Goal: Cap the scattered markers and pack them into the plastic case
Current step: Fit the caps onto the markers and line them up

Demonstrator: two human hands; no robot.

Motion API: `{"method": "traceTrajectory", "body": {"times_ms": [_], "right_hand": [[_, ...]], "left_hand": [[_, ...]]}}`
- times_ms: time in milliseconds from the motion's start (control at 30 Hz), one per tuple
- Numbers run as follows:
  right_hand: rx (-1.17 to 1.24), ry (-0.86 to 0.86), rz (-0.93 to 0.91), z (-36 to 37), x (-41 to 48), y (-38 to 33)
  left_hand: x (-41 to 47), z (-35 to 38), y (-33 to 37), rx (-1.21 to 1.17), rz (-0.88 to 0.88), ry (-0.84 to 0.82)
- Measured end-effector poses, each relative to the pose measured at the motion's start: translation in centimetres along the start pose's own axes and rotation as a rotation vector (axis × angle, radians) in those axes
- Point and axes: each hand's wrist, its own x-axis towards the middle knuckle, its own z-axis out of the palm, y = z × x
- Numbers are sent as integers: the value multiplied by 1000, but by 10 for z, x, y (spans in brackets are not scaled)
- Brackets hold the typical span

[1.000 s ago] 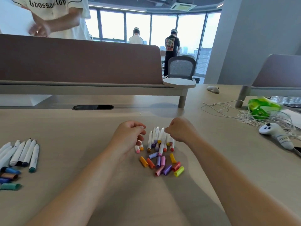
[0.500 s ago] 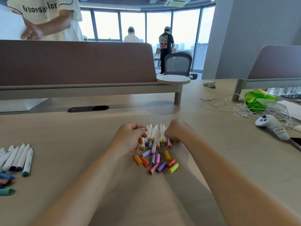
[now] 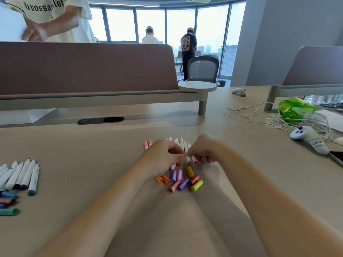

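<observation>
Moved together: left hand, right hand over markers.
Both pinch marker barrels, fingers curled; loose caps untouched, capping pending.

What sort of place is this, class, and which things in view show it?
Probably an open-plan office: a long shared desk with a fabric divider screen, a mesh office chair, and floor-to-ceiling windows overlooking city towers.

Bare left hand, bare right hand, bare left forearm, bare right forearm
</observation>
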Motion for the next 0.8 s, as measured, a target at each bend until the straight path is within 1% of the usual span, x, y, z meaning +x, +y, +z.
{"method": "traceTrajectory", "body": {"times_ms": [133, 233, 533, 633, 800], "right_hand": [[179, 62, 24, -9, 0, 4], [222, 103, -2, -13, -3, 3], [284, 106, -45, -13, -2, -2], [299, 111, -60, -10, 0, -4], [320, 119, -79, -6, 2, -5]], "left_hand": [[-1, 3, 9, 162, 77, -185], [0, 7, 14, 287, 125, -315], [3, 13, 19, 419, 190, -383], [2, 11, 19, 425, 187, -412], [2, 13, 18, 401, 218, -409]]}}
